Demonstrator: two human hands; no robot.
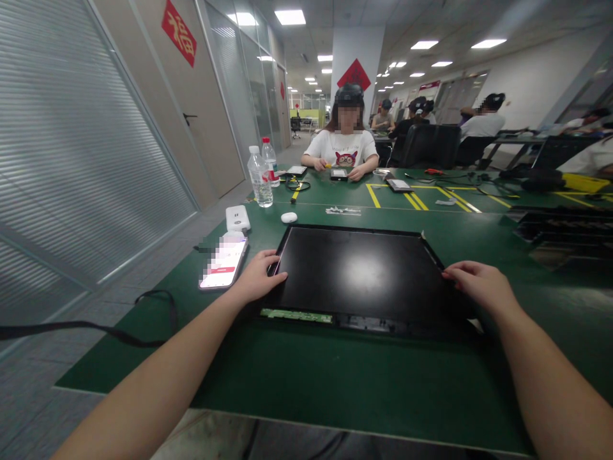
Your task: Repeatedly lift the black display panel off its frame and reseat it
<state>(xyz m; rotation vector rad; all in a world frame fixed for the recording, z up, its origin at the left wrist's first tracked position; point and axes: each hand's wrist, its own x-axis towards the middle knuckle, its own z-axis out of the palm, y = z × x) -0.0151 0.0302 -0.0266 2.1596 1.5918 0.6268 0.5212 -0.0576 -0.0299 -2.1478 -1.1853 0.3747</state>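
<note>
A flat black display panel (335, 271) lies before me on the green table, a bright reflection on its glossy face. Along its near edge a green circuit board strip (297, 315) is exposed. My left hand (261, 275) grips the panel's left edge, thumb over the top and fingers at the side. At the opposite edge, my right hand (479, 284) has its thumb and fingers pinched together on the rim. The undersides of both grips are hidden.
Left of the panel are a lit phone (224, 263), a white device (237, 218) and a white earbud case (288, 218). Two bottles (261, 179) stand behind. Dark stacked parts (565, 230) lie right. Across the table (335, 377), a person (342, 144) handles a small device.
</note>
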